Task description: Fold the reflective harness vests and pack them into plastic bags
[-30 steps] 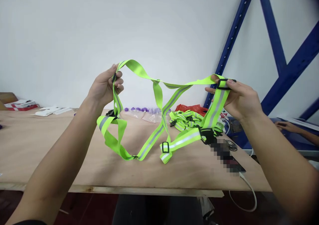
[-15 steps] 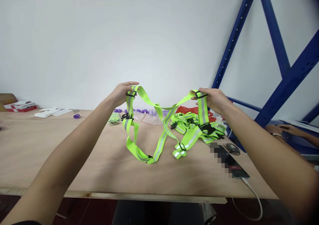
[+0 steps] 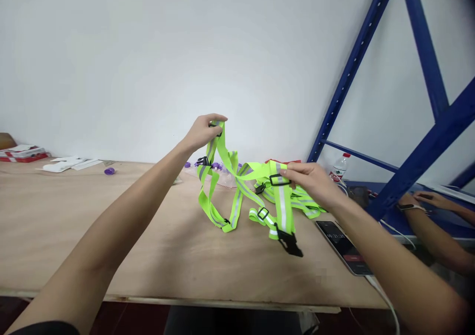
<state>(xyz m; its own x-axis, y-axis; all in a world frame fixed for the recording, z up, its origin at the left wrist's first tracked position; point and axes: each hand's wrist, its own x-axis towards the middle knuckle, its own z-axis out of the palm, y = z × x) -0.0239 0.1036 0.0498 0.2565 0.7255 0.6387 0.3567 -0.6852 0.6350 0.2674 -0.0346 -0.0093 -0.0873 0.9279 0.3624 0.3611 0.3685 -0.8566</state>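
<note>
Head view: reflective harness, yellow-green with grey stripe, is held up over the front-middle of the tabletop. Left hand has its grip closed on the strap at a black slider, upper left corner of the harness. Right hand has its grip closed on the other side, thumb and fingers pinching the strap by another black slider, lower than the left. Straps hang in loops between them, crossing mid-span. Black buckle dangles from the right-side strap; can't tell if its tip touches wood.

Behind the harness, partly blocked by it: pile of similar straps, clear plastic bag with purple caps near it, red bag at the wall. The pile sits right behind the right-side straps, same colour, so edges are hard to separate there.

Right side: phone lies face up, screen lit, white cable plugged in; right forearm cuts across its edge. Bottle with red cap stands beyond that forearm. Blue metal frame rises behind; another person's hands are past it.

Far left: white pieces, loose purple cap, red-and-white box.
</note>
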